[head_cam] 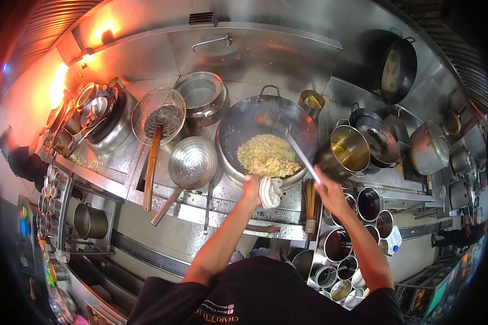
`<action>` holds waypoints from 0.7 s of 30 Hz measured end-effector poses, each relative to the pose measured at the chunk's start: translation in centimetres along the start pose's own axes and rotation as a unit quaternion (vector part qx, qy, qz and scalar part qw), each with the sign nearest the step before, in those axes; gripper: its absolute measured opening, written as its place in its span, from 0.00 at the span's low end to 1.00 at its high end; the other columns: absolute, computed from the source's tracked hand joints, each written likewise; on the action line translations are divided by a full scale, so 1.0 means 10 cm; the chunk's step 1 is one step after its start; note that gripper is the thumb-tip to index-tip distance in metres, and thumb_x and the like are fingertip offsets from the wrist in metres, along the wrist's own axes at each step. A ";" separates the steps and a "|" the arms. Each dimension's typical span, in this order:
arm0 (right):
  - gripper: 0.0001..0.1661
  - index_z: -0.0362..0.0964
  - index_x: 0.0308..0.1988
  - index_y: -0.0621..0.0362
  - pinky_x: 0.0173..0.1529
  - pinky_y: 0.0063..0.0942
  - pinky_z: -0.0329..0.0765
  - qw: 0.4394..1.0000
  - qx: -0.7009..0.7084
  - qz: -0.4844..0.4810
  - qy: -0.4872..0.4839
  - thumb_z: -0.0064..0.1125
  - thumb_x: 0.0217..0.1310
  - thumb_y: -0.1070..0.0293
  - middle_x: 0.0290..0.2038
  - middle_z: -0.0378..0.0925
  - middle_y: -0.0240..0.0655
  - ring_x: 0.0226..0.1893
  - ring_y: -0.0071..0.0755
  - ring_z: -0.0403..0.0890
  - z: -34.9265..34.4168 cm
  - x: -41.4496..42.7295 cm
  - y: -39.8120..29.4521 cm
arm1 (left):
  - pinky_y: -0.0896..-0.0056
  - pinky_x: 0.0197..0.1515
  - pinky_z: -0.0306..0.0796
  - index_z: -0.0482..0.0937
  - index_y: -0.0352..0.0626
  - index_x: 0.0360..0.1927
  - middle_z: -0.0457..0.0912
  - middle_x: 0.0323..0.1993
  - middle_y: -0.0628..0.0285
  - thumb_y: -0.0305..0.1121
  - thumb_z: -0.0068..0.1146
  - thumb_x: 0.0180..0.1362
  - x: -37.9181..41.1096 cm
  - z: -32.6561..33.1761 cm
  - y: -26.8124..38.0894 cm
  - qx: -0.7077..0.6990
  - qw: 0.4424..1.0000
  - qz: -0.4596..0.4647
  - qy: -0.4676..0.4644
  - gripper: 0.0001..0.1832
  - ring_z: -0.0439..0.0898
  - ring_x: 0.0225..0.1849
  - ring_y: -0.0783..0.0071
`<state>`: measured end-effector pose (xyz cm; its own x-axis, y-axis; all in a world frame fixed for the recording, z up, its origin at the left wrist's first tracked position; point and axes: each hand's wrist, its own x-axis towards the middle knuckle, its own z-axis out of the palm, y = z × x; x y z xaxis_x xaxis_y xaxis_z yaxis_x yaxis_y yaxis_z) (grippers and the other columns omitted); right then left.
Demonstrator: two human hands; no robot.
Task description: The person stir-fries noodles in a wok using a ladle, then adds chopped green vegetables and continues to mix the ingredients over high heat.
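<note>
A large black wok (244, 118) sits on the burner in front of me, holding a mound of fried rice (266, 154) in its near half. My left hand (253, 190) is closed on a folded white cloth (271, 191) at the wok's near rim; the cloth hides the part of the rim under it. My right hand (330, 194) grips the long metal handle of a wok ladle (301, 152). The ladle's blurred head is inside the wok, just beyond the rice. Small orange sparks show above the wok's far side.
Left of the wok lie a perforated strainer (192, 162) and a wire skimmer (158, 115). A bamboo brush (310, 203) stands near my right hand. Right of it are a pot of yellowish liquid (349, 148) and several seasoning containers (336, 245). Tall flames (59, 85) rise beside another person (22, 160).
</note>
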<state>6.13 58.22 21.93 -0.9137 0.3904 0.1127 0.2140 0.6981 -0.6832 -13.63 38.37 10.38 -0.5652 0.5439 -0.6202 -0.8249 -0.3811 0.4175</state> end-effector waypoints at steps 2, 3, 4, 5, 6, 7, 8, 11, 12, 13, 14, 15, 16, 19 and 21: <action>0.32 0.60 0.73 0.42 0.52 0.31 0.76 0.985 -0.031 0.058 -0.157 0.54 0.73 0.63 0.43 0.84 0.41 0.38 0.25 0.78 -0.30 -0.36 -0.35 | 0.50 0.30 0.83 0.71 0.36 0.41 0.82 0.33 0.47 0.29 0.43 0.70 -0.19 -0.27 -0.19 -0.001 0.998 -0.050 0.029 0.08 0.85 0.31 0.54; 0.32 0.59 0.73 0.40 0.51 0.31 0.76 0.970 -0.038 0.077 -0.228 0.54 0.74 0.62 0.40 0.83 0.39 0.36 0.25 0.77 -0.53 -0.43 -0.54 | 0.52 0.31 0.83 0.73 0.35 0.39 0.83 0.34 0.48 0.32 0.45 0.70 -0.44 -0.18 -0.29 -0.009 0.998 0.050 0.036 0.10 0.85 0.31 0.55; 0.32 0.59 0.73 0.39 0.50 0.30 0.76 0.961 -0.033 0.090 -0.261 0.54 0.74 0.61 0.39 0.83 0.40 0.36 0.25 0.77 -0.65 -0.41 -0.49 | 0.53 0.30 0.83 0.74 0.35 0.38 0.82 0.33 0.49 0.32 0.45 0.70 -0.64 0.00 -0.22 -0.014 0.997 0.035 0.063 0.10 0.85 0.29 0.55; 0.33 0.59 0.73 0.37 0.50 0.30 0.76 0.948 -0.022 0.101 -0.300 0.54 0.74 0.60 0.38 0.83 0.41 0.36 0.26 0.78 -0.79 -0.37 -0.38 | 0.55 0.29 0.83 0.74 0.35 0.38 0.82 0.32 0.50 0.31 0.46 0.69 -0.78 0.08 -0.16 -0.020 0.995 0.022 0.099 0.10 0.85 0.28 0.55; 0.33 0.59 0.73 0.36 0.49 0.30 0.76 0.933 -0.008 0.116 -0.341 0.55 0.74 0.59 0.37 0.82 0.42 0.35 0.26 0.78 -0.86 -0.35 -0.35 | 0.54 0.28 0.82 0.74 0.35 0.37 0.82 0.31 0.50 0.30 0.46 0.68 -0.76 0.15 -0.04 -0.007 0.995 0.021 0.098 0.09 0.84 0.27 0.56; 0.32 0.59 0.73 0.36 0.41 0.29 0.76 0.894 0.007 0.295 -0.337 0.54 0.74 0.60 0.33 0.81 0.47 0.29 0.28 0.76 -0.84 -0.15 -0.65 | 0.54 0.27 0.81 0.74 0.35 0.37 0.81 0.30 0.51 0.29 0.46 0.67 -0.71 0.23 0.06 0.008 0.995 0.022 0.095 0.08 0.84 0.25 0.57; 0.32 0.60 0.73 0.36 0.37 0.31 0.76 0.958 -0.032 0.123 -0.256 0.54 0.74 0.61 0.32 0.80 0.48 0.26 0.31 0.75 -0.60 -0.13 -0.10 | 0.55 0.25 0.81 0.72 0.35 0.38 0.79 0.28 0.52 0.27 0.46 0.66 -0.50 0.07 -0.01 0.020 0.998 0.010 0.062 0.06 0.82 0.22 0.58; 0.31 0.60 0.72 0.35 0.38 0.44 0.78 0.992 -0.075 0.011 -0.099 0.54 0.73 0.61 0.35 0.81 0.54 0.28 0.51 0.81 0.12 -0.03 0.46 | 0.56 0.25 0.81 0.71 0.36 0.39 0.78 0.28 0.52 0.27 0.45 0.66 -0.39 -0.54 -0.41 0.100 0.993 0.063 0.004 0.05 0.81 0.23 0.61; 0.31 0.61 0.71 0.34 0.40 0.49 0.79 0.994 -0.079 0.050 -0.060 0.55 0.73 0.60 0.37 0.82 0.56 0.31 0.61 0.84 0.25 -0.05 0.36 | 0.58 0.26 0.81 0.71 0.38 0.41 0.78 0.30 0.53 0.25 0.43 0.66 -0.31 -0.67 -0.54 0.092 0.993 0.070 0.037 0.05 0.81 0.25 0.63; 0.30 0.62 0.71 0.32 0.44 0.54 0.78 0.989 -0.079 0.100 -0.079 0.54 0.73 0.60 0.39 0.80 0.59 0.39 0.69 0.80 0.21 -0.11 0.14 | 0.59 0.28 0.82 0.72 0.37 0.42 0.80 0.34 0.53 0.24 0.42 0.65 -0.38 -0.71 -0.59 0.104 0.991 0.061 0.056 0.06 0.83 0.29 0.63; 0.31 0.62 0.71 0.33 0.46 0.51 0.78 0.987 -0.100 0.095 -0.079 0.55 0.72 0.61 0.38 0.81 0.58 0.38 0.68 0.81 0.15 -0.24 0.06 | 0.60 0.29 0.82 0.73 0.37 0.42 0.81 0.36 0.54 0.23 0.42 0.65 -0.43 -0.72 -0.64 0.082 0.992 0.079 0.045 0.07 0.83 0.30 0.63; 0.31 0.62 0.71 0.35 0.48 0.48 0.79 0.986 -0.117 0.093 -0.078 0.55 0.71 0.62 0.38 0.82 0.57 0.38 0.67 0.81 0.12 -0.36 0.01 | 0.61 0.30 0.82 0.74 0.37 0.42 0.81 0.37 0.54 0.23 0.43 0.64 -0.45 -0.71 -0.63 0.064 0.993 0.097 0.035 0.08 0.83 0.30 0.63; 0.31 0.62 0.71 0.34 0.49 0.51 0.79 0.985 -0.113 0.095 -0.091 0.54 0.72 0.61 0.38 0.81 0.57 0.39 0.67 0.81 0.01 -0.45 -0.11 | 0.61 0.31 0.81 0.75 0.36 0.41 0.82 0.37 0.53 0.22 0.44 0.63 -0.51 -0.54 -0.57 0.040 0.989 0.135 0.039 0.08 0.84 0.31 0.64; 0.30 0.62 0.71 0.32 0.50 0.57 0.78 0.976 -0.120 0.112 -0.143 0.51 0.73 0.59 0.37 0.81 0.58 0.40 0.69 0.81 -0.30 -0.71 -0.40 | 0.59 0.24 0.78 0.72 0.37 0.33 0.77 0.24 0.58 0.25 0.48 0.60 -0.16 -0.24 -0.27 0.070 0.987 0.132 0.054 0.03 0.80 0.22 0.66; 0.30 0.62 0.71 0.33 0.51 0.58 0.78 0.965 -0.152 0.130 -0.170 0.51 0.73 0.59 0.38 0.82 0.57 0.40 0.70 0.81 -0.42 -0.63 -0.42 | 0.59 0.22 0.76 0.70 0.36 0.29 0.74 0.22 0.59 0.26 0.49 0.59 -0.01 0.12 -0.02 0.023 0.992 0.109 0.053 0.04 0.78 0.19 0.66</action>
<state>12.41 55.34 27.12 -0.8653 0.3921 -0.3123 0.4949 0.7673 -0.4078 -13.41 39.25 11.14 -0.7274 0.3694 -0.5783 -0.6848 -0.4455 0.5767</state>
